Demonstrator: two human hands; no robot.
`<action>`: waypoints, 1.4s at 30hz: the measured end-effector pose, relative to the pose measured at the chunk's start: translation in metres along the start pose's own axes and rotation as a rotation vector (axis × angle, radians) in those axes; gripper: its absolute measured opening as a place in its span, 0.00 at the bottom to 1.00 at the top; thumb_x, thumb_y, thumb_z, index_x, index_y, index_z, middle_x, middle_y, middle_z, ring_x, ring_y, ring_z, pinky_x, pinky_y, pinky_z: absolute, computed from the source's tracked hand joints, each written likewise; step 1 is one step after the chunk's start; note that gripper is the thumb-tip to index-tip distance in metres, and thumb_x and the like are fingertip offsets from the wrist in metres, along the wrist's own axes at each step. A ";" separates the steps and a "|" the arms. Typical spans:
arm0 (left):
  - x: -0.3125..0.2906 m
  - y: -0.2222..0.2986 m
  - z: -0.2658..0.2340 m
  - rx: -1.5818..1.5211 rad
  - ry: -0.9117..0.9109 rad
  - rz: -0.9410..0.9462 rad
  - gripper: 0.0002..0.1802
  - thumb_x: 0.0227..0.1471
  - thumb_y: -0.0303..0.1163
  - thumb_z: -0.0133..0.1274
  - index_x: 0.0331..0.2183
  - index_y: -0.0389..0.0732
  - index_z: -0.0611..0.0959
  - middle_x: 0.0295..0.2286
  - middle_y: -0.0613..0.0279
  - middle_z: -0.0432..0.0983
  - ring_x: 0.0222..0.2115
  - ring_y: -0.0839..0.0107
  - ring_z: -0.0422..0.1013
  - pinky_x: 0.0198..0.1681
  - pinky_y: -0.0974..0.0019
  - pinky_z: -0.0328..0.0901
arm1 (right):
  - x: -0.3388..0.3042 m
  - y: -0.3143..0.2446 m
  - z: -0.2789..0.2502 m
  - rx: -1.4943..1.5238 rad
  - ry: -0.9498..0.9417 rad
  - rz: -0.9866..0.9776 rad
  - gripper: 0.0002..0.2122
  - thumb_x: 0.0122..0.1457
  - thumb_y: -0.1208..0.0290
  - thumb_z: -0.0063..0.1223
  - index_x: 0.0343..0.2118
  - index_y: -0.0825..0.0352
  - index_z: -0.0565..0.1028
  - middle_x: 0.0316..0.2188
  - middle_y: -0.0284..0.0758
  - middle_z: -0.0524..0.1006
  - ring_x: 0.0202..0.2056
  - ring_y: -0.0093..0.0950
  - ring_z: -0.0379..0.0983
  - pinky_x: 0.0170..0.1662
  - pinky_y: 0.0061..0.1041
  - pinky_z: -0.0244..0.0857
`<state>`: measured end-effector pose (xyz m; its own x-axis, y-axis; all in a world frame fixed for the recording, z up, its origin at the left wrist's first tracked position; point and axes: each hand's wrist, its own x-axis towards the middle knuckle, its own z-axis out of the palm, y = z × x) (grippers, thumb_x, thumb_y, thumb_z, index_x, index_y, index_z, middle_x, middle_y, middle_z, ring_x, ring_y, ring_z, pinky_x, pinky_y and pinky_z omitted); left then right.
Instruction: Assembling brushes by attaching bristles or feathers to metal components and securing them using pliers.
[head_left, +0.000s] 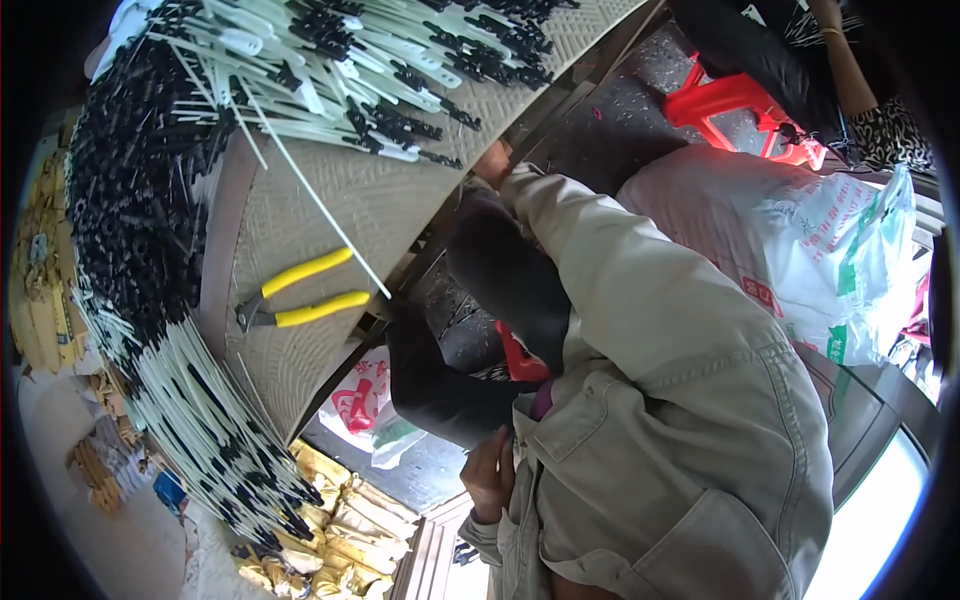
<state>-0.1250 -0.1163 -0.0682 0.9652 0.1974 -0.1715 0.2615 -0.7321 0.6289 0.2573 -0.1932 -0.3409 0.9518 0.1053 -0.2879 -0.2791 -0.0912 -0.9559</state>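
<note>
My left hand [488, 477] is low in the picture, beside the front edge of my beige jacket [640, 430]. Its fingers are curled and touch the cloth; whatever they may hold is hidden. My right hand [493, 164] is at the table's edge, its arm stretched out in a beige sleeve. The table edge and the sleeve cover most of its fingers. Pliers with yellow handles [310, 290] lie on the cardboard-covered table [330, 200], handles spread. A long thin pale strip [315, 200] crosses the cardboard near them.
Heaps of white strips with black ends [340, 60] and black pieces [140, 190] crowd the table. A large white sack [740, 220] is at right, near a red stool [730, 105] and another person's arm [848, 70]. Yellow bundles [350, 520] lie below the table.
</note>
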 end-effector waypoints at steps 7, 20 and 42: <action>0.005 0.006 0.013 -0.068 0.109 0.085 0.08 0.43 0.21 0.53 0.32 0.34 0.79 0.27 0.49 0.75 0.27 0.56 0.73 0.31 0.62 0.67 | -0.034 -0.027 -0.114 -0.466 0.034 -0.242 0.08 0.47 0.66 0.52 0.26 0.63 0.78 0.23 0.38 0.78 0.26 0.30 0.76 0.32 0.28 0.68; 0.079 0.069 0.048 -0.007 0.042 0.846 0.27 0.35 0.24 0.48 0.44 0.39 0.72 0.31 0.59 0.70 0.33 0.62 0.67 0.37 0.63 0.61 | -0.309 -0.227 -0.155 -0.285 -1.430 -0.167 0.07 0.56 0.74 0.47 0.33 0.71 0.75 0.18 0.32 0.73 0.17 0.18 0.69 0.21 0.17 0.63; -0.009 -0.150 -0.319 -0.472 0.853 -0.042 0.26 0.55 0.48 0.41 0.40 0.33 0.77 0.32 0.58 0.76 0.35 0.76 0.69 0.41 0.72 0.62 | -0.265 -0.359 0.161 0.072 -0.714 -0.799 0.16 0.61 0.61 0.37 0.33 0.69 0.72 0.27 0.32 0.75 0.24 0.18 0.68 0.27 0.16 0.60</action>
<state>-0.1731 0.1999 0.0806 0.5835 0.7589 0.2892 0.0902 -0.4144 0.9056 0.0844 -0.0285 0.0697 0.5741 0.6649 0.4778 0.3626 0.3167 -0.8764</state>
